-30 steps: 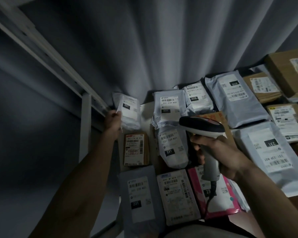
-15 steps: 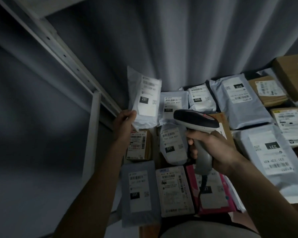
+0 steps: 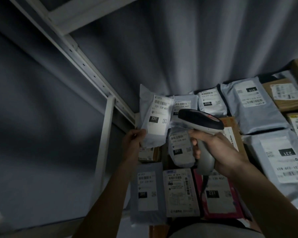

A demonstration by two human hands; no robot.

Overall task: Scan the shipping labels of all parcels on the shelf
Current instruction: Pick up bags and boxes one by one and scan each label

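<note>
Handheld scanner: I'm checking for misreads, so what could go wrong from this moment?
The scanner in the right hand hangs over several labelled parcels, so it might read a neighbour's barcode. The left hand pinches only the lifted parcel's bottom corner; it could sag or slip. Dim light may hamper reading.

Both forearms are bare, no sleeves showing, and a grey garment (image 3: 213, 231) covers the torso.

place: parcel storage room or courier depot | evidence: white metal shelf frame with punched holes (image 3: 86, 66) | many grey plastic mailer bags (image 3: 253, 107) and brown cardboard boxes (image 3: 282, 95) lying flat, each with printed barcode label | grey handheld barcode scanner (image 3: 201, 124) | dim light, grey curtain (image 3: 179, 40) behind
</note>
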